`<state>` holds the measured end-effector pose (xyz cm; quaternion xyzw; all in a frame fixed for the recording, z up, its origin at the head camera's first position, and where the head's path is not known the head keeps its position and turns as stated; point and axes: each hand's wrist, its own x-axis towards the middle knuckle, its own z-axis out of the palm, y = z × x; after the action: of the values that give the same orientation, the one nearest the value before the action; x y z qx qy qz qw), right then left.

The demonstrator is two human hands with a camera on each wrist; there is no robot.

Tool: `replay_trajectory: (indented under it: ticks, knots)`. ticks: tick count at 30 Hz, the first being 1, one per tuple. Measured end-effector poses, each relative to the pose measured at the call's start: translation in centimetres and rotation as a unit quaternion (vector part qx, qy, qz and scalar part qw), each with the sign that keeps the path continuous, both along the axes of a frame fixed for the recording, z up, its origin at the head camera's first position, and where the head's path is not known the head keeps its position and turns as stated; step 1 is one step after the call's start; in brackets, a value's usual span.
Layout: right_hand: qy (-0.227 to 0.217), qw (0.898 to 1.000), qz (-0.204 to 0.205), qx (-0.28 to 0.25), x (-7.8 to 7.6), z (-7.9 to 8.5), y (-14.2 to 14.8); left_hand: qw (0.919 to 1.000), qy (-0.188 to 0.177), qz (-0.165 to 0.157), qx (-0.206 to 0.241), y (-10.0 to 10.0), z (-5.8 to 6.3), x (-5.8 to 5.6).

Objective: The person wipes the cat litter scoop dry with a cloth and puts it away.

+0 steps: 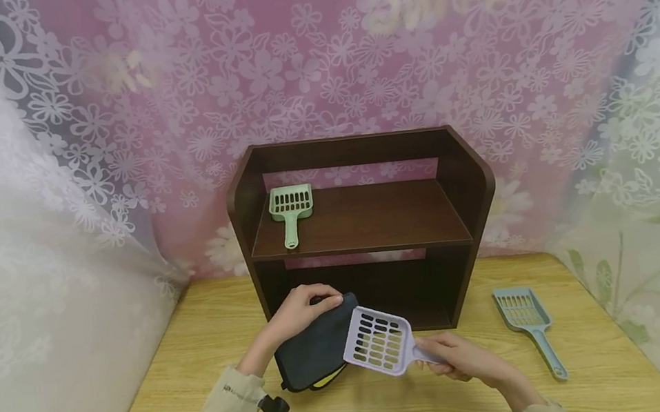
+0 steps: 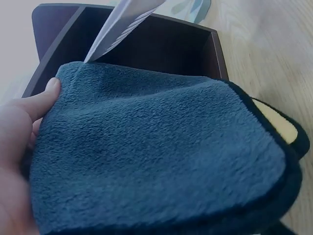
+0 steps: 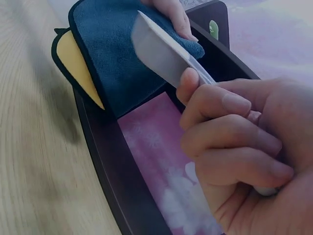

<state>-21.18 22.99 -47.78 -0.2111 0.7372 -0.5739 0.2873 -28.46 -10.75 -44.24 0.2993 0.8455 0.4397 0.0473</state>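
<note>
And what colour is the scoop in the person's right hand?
The scoop in the right hand is pale lilac; the head view shows it best.

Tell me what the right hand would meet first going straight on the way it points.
Likely the cloth, with the purple scoop in the right hand leading; whether they touch is unclear.

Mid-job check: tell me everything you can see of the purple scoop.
The purple scoop is pale and looks like plastic. It has a squarish, shallow pan with a raised rim and rows of rounded slots, narrowing to a handle. The right hand grips that handle with curled fingers, holding the scoop off the table. The pan points toward the person's left and overlaps the dark blue cloth in the head view; whether they touch is unclear.
</note>
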Motion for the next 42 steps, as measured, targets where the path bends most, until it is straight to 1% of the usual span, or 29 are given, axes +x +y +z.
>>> replay_trajectory:
  ticks: [4, 7, 11, 13, 16, 19, 21, 24, 27, 31, 34, 39, 42]
  knots:
    - [-0.022, 0.999, -0.046, -0.009, 0.2, -0.4, 0.2, 0.9994, 0.013, 0.029, 0.017, -0.2, -0.4, 0.1]
    - [-0.036, 0.996, -0.082, -0.02, 0.4, -0.7, 0.1, 0.9967, 0.025, 0.07, 0.032, 0.0, -0.6, 0.3]
    - [-0.051, 0.99, -0.123, -0.051, 0.7, -0.9, -0.9, 0.9876, 0.041, 0.141, 0.058, 0.9, -1.0, 0.5]
    - [-0.053, 0.987, -0.14, -0.064, 0.9, -0.8, -1.6, 0.9824, 0.051, 0.166, 0.069, 1.4, -1.2, 0.7]
    - [-0.054, 0.983, -0.156, -0.074, 1.2, -1.0, -2.7, 0.9773, 0.058, 0.187, 0.081, 2.2, -1.4, 0.9]
    - [-0.058, 0.98, -0.168, -0.088, 1.6, -1.2, -3.8, 0.9752, 0.063, 0.194, 0.087, 3.1, -1.5, 1.2]
    - [-0.061, 0.976, -0.183, -0.102, 1.8, -1.4, -4.4, 0.9733, 0.059, 0.2, 0.096, 3.7, -1.6, 1.4]
    - [-0.063, 0.967, -0.212, -0.125, 2.2, -1.6, -5.1, 0.9672, 0.055, 0.218, 0.117, 4.5, -1.7, 1.8]
    - [-0.059, 0.955, -0.252, -0.142, 2.5, -1.6, -6.1, 0.9574, 0.048, 0.246, 0.144, 5.4, -1.7, 2.2]
    - [-0.059, 0.936, -0.303, -0.17, 3.1, -1.8, -7.9, 0.9425, 0.045, 0.284, 0.17, 6.8, -1.7, 2.9]
    - [-0.062, 0.926, -0.32, -0.193, 3.4, -2.1, -9.2, 0.9336, 0.045, 0.306, 0.18, 7.8, -2.0, 3.3]
    - [-0.063, 0.912, -0.34, -0.219, 3.6, -2.2, -10.7, 0.9247, 0.042, 0.326, 0.192, 9.0, -2.4, 4.0]
    - [-0.066, 0.905, -0.352, -0.227, 3.5, -2.0, -11.0, 0.9237, 0.041, 0.323, 0.201, 9.5, -2.8, 4.6]
